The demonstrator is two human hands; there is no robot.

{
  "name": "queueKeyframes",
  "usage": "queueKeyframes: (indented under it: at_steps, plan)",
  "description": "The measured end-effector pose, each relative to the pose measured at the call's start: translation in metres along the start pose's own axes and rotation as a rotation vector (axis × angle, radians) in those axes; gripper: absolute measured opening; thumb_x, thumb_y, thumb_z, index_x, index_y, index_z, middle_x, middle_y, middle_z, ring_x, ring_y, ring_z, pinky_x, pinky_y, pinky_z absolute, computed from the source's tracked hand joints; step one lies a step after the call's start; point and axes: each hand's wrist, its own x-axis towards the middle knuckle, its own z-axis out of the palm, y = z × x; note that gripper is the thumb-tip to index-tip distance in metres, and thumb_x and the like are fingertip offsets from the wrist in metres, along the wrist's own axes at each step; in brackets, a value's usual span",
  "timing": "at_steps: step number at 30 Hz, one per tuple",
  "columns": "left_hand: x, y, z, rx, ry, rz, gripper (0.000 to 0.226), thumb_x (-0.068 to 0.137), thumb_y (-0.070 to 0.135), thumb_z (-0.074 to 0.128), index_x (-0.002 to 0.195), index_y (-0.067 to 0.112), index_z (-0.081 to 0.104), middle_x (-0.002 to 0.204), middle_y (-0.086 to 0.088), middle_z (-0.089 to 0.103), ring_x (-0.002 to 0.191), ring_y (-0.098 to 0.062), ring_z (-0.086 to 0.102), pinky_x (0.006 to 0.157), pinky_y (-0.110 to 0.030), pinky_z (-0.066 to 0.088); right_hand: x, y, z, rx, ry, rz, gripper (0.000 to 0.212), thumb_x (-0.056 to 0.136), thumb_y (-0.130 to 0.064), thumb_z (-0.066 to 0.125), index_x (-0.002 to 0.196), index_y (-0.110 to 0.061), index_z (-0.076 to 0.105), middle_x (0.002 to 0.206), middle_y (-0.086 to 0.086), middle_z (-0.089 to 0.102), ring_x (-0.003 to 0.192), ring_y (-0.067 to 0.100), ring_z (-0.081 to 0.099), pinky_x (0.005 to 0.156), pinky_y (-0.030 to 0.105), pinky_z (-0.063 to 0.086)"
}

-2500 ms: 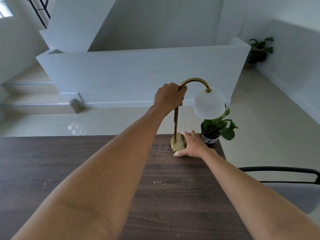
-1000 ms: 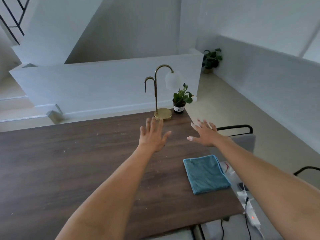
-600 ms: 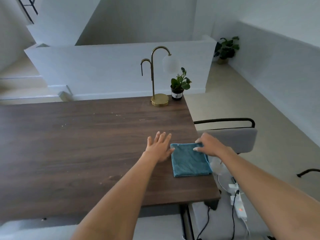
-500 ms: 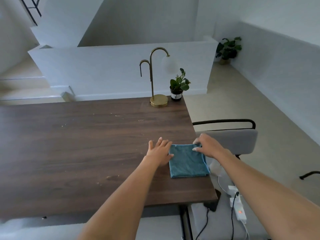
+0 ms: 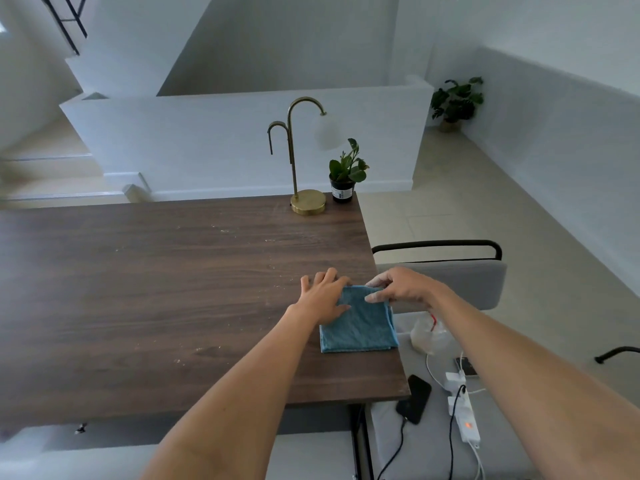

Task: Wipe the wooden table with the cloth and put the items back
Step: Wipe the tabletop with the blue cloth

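Moved: both hands now on cloth (image 5: 358, 323), off lamp (image 5: 304, 157)
L hand (image 5: 323, 296): flat, pressing cloth
R hand (image 5: 398, 287): pinching far edge; wipe of table (image 5: 156, 289) abt to start

A grey chair (image 5: 450, 282) with a black frame stands at the table's right side. On a grey surface below it lie a dark phone (image 5: 414, 398), a white power strip (image 5: 465, 419) with cables, and a crumpled plastic bag (image 5: 429, 336) — all close together. A leafy floor plant (image 5: 455, 98) sits far off by the half wall (image 5: 225, 140).
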Motion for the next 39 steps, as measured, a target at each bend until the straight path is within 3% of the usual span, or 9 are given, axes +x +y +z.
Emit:
queueKeyframes:
  at_steps: [4,8,11,15,19,24,29,32,39]
  plan:
    - [0.000,0.000,-0.016,-0.134,0.022,0.059,0.025,0.094,0.047,0.056,0.103,0.025,0.047,0.106,0.005,0.056,0.105,-0.020,0.054,0.098,-0.042,0.025,-0.017,-0.012,-0.027,0.251,-0.112,0.016,0.015,0.087,-0.010,0.077,0.103,-0.009,0.080,0.094,0.001,0.076,0.084,0.008,0.066,0.070,0.022,0.050]
    - [-0.008,-0.009,-0.034,-0.289,-0.025,0.046,0.036,0.088,0.067,0.053,0.083,0.032,0.044,0.085,0.011,0.057,0.088,-0.014,0.055,0.096,-0.040,0.023,-0.034,-0.016,-0.053,0.334,-0.071,0.004,0.016,0.090,-0.018,0.075,0.102,-0.008,0.079,0.097,0.001,0.072,0.085,0.009,0.059,0.071,0.024,0.043]
    - [-0.011,-0.016,-0.053,-0.328,-0.111,0.014,0.056,0.078,0.081,0.051,0.086,0.026,0.057,0.088,0.008,0.063,0.091,-0.014,0.058,0.097,-0.044,0.023,-0.044,-0.019,-0.063,0.363,-0.118,-0.009,0.032,0.089,-0.025,0.076,0.112,-0.003,0.074,0.098,0.003,0.068,0.087,0.012,0.056,0.072,0.025,0.042]
    - [-0.022,-0.033,-0.081,-0.302,-0.205,-0.026,0.060,0.073,0.084,0.054,0.093,0.029,0.064,0.095,0.011,0.068,0.093,-0.009,0.060,0.100,-0.047,0.027,-0.052,-0.018,-0.078,0.574,-0.097,-0.066,0.060,0.063,-0.029,0.090,0.111,-0.001,0.069,0.099,0.010,0.066,0.092,0.021,0.058,0.081,0.031,0.047]
    - [-0.034,-0.047,-0.108,-0.639,-0.207,-0.042,0.050,0.077,0.061,0.073,0.106,0.020,0.069,0.108,0.004,0.072,0.101,-0.014,0.068,0.100,-0.042,0.050,-0.063,-0.033,-0.086,0.801,-0.040,-0.161,0.031,0.064,-0.018,0.086,0.080,-0.005,0.062,0.068,0.005,0.058,0.056,0.012,0.052,0.047,0.021,0.045]
    - [-0.041,-0.055,-0.143,-0.777,-0.045,-0.045,0.027,0.089,0.045,0.067,0.106,0.024,0.066,0.106,0.004,0.071,0.097,-0.014,0.068,0.079,-0.028,0.053,-0.052,-0.056,-0.090,0.774,0.076,-0.177,0.012,0.085,-0.017,0.068,0.087,-0.006,0.064,0.069,0.002,0.052,0.060,0.009,0.046,0.069,0.025,0.041]
    - [-0.032,-0.067,-0.171,-0.840,0.204,-0.075,0.019,0.090,0.036,0.069,0.092,0.018,0.064,0.094,-0.002,0.066,0.088,-0.018,0.062,0.072,-0.025,0.048,-0.031,-0.089,-0.101,0.619,0.237,-0.249,0.014,0.100,-0.019,0.060,0.101,-0.007,0.067,0.073,0.000,0.053,0.061,0.009,0.044,0.063,0.023,0.040]
    - [-0.023,-0.070,-0.192,-0.855,0.344,-0.087,0.013,0.092,0.025,0.069,0.098,0.014,0.066,0.097,-0.004,0.064,0.089,-0.016,0.057,0.069,-0.023,0.044,-0.022,-0.110,-0.111,0.504,0.394,-0.303,0.011,0.098,-0.021,0.065,0.098,-0.011,0.065,0.085,0.004,0.059,0.077,0.015,0.052,0.067,0.027,0.045]
    - [-0.017,-0.071,-0.242,-0.871,0.538,-0.083,0.017,0.088,0.006,0.071,0.104,0.008,0.070,0.101,-0.005,0.064,0.090,-0.011,0.056,0.071,-0.019,0.044,-0.020,-0.136,-0.136,0.417,0.563,-0.427,0.014,0.093,-0.028,0.073,0.095,-0.016,0.067,0.084,0.000,0.065,0.068,0.011,0.057,0.062,0.024,0.048]
